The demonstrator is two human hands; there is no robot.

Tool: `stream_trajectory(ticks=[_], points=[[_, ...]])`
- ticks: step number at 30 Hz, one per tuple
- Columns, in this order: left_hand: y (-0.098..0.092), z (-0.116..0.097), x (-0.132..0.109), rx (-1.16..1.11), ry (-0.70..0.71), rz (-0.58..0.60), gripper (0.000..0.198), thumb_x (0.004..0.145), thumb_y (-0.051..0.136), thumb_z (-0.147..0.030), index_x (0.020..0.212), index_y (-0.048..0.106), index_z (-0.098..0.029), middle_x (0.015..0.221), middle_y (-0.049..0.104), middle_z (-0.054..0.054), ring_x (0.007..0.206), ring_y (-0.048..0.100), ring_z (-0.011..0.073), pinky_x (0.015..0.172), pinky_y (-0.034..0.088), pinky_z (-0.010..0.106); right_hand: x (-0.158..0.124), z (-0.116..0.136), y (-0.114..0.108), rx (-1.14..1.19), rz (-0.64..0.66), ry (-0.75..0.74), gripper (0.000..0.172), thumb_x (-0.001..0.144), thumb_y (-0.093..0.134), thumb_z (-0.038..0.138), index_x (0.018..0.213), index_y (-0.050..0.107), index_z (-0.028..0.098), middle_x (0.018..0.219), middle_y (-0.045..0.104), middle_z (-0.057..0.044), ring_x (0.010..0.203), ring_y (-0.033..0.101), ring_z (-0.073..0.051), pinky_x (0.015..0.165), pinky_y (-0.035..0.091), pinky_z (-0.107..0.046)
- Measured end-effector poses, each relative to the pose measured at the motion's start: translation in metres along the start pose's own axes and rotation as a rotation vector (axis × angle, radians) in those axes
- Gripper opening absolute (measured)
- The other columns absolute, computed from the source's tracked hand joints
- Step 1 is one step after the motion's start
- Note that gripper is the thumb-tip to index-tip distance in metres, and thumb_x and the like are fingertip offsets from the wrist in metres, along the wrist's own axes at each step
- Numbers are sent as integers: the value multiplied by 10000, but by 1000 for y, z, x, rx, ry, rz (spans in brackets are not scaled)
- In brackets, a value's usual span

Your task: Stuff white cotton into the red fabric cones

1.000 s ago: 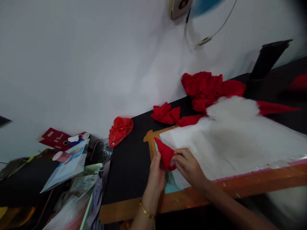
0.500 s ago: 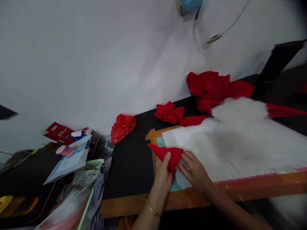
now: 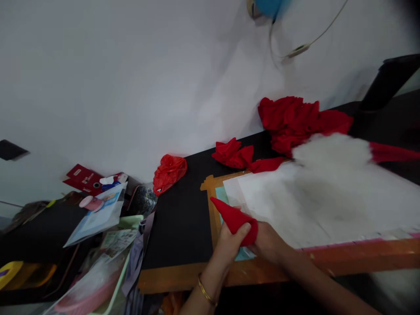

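A red cone-shaped cloth piece, like a small pointed hat, is held above the table's front left part, its tip toward the upper left. My left hand is closed around its lower side, thumb pressed on the red cloth near the wide end. At that wide end, my right hand grips the edge; its fingertips are hidden behind or inside the cone. White fluffy stuffing is heaped at the back of a white sheet to the right of my hands.
Red cloth pieces are piled by the wall, with a smaller red bunch left of them. A red plastic bag sits on the black table. Left of the table are a green-rimmed bin and a pink tub.
The cone has turned so its tip points more steeply upward and its wide end faces down right. My right hand has moved in against the wide end, its fingers now out of sight.
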State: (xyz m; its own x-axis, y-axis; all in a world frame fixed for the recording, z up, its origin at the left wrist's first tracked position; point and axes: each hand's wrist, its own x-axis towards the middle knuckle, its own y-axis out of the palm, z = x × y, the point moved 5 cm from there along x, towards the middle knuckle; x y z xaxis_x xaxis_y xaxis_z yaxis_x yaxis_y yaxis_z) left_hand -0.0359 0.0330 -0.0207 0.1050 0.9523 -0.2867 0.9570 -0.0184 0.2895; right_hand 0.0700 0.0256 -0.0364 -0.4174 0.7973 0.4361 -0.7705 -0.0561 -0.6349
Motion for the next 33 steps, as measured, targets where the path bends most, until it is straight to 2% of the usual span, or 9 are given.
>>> stream_trajectory(ticks=[3,7,12,18,20,23,27,31,33], points=[[-2,-1,2,-164,-1,-98,590,700,781,-507,1142,663,-135,951,733,109,875,689,234,819,526,328,-4,5,-3,-32,-118,-24,244,815,516,192,1007,662,159,922,751,-107,765,707,-220,691,579,-319],[-6,-3,3,-275,17,-244,552,716,765,-519,1098,671,-132,906,741,94,828,702,219,799,541,322,-9,14,-7,-128,-235,-59,263,887,467,175,1076,648,150,908,743,-123,777,707,-226,674,585,-328],[-2,6,2,-184,2,-153,605,739,741,-537,1175,644,-129,963,751,133,937,706,268,919,517,389,-3,14,-8,-77,-161,-22,375,846,476,175,1189,627,168,1034,748,-122,848,720,-227,753,591,-327],[-15,38,4,-48,-47,-230,548,732,758,-513,1137,687,-151,1202,694,155,1136,633,304,1033,453,389,-3,-4,10,-162,-32,203,177,746,529,118,813,683,173,743,754,-89,617,693,-208,566,528,-272],[-16,43,5,-52,-36,-254,534,743,751,-505,1134,686,-146,1202,694,156,1153,625,303,1040,449,381,-5,-8,16,-185,14,242,144,718,554,127,778,675,177,726,749,-86,606,688,-214,555,512,-275],[-14,40,6,-158,-30,-273,576,764,731,-509,1205,646,-147,1154,713,152,1073,668,295,985,495,400,-6,-4,15,-153,7,183,224,746,513,142,883,688,174,817,762,-90,690,709,-223,624,533,-292],[-12,24,8,-302,18,-272,732,775,728,-503,1408,477,-236,1132,725,102,992,701,249,926,531,371,-6,5,5,-91,-7,108,302,825,445,172,1024,672,173,897,760,-100,739,707,-218,679,550,-311],[-10,22,6,-353,-48,-224,749,796,587,-676,1340,567,-161,1066,742,138,966,709,266,877,549,361,-2,11,1,-9,-39,37,359,788,477,152,1100,646,204,983,753,-93,819,703,-225,726,560,-324],[-9,24,4,-358,-43,-207,703,815,558,-678,1295,611,-168,1116,731,134,1030,692,267,911,536,354,-1,11,4,-24,-43,33,368,780,489,152,1112,643,191,1051,740,-106,858,705,-235,731,562,-327]])
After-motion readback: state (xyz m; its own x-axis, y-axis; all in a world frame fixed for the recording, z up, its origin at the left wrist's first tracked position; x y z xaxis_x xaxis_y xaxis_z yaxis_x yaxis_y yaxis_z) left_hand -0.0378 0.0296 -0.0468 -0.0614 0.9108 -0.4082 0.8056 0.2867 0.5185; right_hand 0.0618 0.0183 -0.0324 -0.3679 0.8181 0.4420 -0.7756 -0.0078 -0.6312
